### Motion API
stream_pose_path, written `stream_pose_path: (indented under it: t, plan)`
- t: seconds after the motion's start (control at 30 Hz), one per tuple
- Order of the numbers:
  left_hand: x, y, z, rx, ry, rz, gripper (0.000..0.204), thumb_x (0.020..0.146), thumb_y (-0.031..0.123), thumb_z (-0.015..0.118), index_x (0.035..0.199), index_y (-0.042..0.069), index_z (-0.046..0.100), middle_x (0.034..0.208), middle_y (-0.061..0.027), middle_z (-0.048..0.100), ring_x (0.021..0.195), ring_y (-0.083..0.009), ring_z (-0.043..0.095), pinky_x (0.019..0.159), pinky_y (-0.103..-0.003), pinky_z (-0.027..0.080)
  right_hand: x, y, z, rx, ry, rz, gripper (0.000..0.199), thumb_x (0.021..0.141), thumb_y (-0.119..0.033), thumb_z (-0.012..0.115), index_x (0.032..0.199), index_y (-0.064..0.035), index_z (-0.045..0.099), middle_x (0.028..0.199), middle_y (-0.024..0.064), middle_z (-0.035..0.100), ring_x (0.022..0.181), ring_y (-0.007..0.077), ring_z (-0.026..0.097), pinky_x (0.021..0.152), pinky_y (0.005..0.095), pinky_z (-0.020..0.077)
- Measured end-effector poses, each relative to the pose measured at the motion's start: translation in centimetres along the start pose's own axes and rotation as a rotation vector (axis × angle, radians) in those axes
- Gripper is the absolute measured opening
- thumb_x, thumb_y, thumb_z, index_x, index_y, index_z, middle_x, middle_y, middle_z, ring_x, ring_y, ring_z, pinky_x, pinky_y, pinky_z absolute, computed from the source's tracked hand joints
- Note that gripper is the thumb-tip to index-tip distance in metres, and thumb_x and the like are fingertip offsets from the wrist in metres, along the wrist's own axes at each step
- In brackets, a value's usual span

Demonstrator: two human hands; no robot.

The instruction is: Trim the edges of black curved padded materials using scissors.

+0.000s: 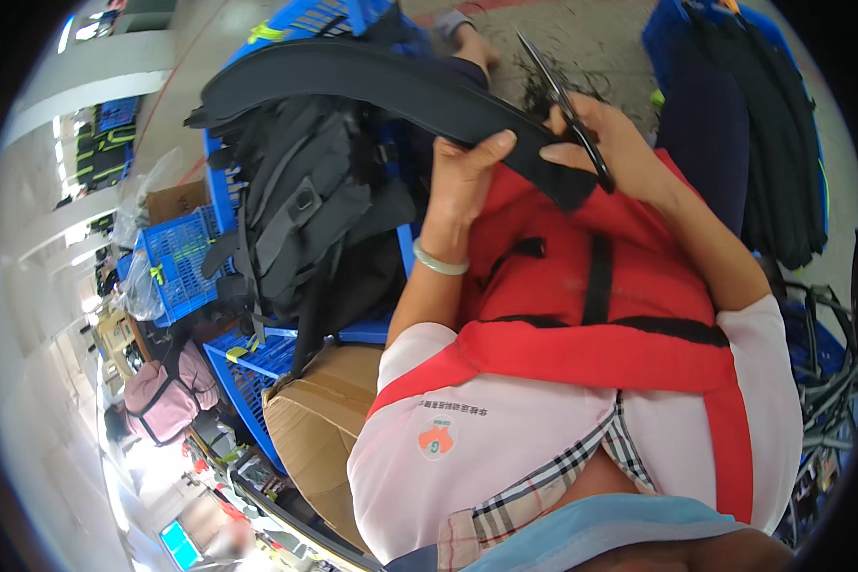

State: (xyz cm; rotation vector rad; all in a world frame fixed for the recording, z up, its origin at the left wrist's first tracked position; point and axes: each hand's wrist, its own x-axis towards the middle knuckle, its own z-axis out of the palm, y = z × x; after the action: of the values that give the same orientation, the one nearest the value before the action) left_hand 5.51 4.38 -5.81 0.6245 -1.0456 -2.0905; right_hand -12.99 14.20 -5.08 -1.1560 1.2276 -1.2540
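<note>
Padded black strap (381,81): long, curved, held above the lap, long axis running from upper left down to lower right. Likely light, soft, flexible; best taken near the worked end. Left hand (467,176) pinches it there, thumb on top. Right hand (605,143) is clenched on scissors (562,105), blades pointing up-left. Backpack (305,210) hangs beside.

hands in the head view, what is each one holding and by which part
The left hand pinches the black padded strap near its lower end. The right hand holds black scissors by the handles, blades pointing away.
</note>
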Motion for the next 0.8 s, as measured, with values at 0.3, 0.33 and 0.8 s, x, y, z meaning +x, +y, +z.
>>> stream_pose_path:
  t: [0.3,0.33,0.8]
  plan:
    - [3.2,5.4,-1.9,-0.088,0.143,0.21,0.015,0.087,0.008,0.067,0.102,0.004,0.065,0.099,-0.0047,0.066,0.093,-0.0187,0.063,0.088,-0.035,0.051,-1.7,-0.1,-1.4,0.028,-0.097,0.157,0.027,0.079,-0.006,0.074,0.088,-0.0078,0.049,0.082,-0.0045,0.045,0.078,0.0047,0.043,0.069,0.0206,0.0357]
    - [3.3,5.8,-2.1,-0.11,0.144,0.251,0.015,0.086,0.007,0.068,0.101,0.006,0.066,0.098,-0.0044,0.066,0.092,-0.0187,0.063,0.088,-0.035,0.051,-1.7,0.3,-1.5,0.025,-0.103,0.156,0.027,0.079,-0.006,0.074,0.088,-0.0078,0.049,0.082,-0.0045,0.045,0.078,0.0047,0.043,0.069,0.0206,0.0357]
    - [2.4,5.2,0.3,-0.08,-0.037,0.223,0.018,0.084,0.0,0.067,0.101,0.006,0.067,0.099,-0.0053,0.067,0.093,-0.0187,0.064,0.09,-0.035,0.051,-1.2,-3.4,0.3,-0.467,-0.002,0.139,0.066,0.071,-0.038,0.081,0.117,-0.0028,0.047,0.077,0.0104,0.05,0.068,0.0222,0.049,0.064,0.0352,0.0419]
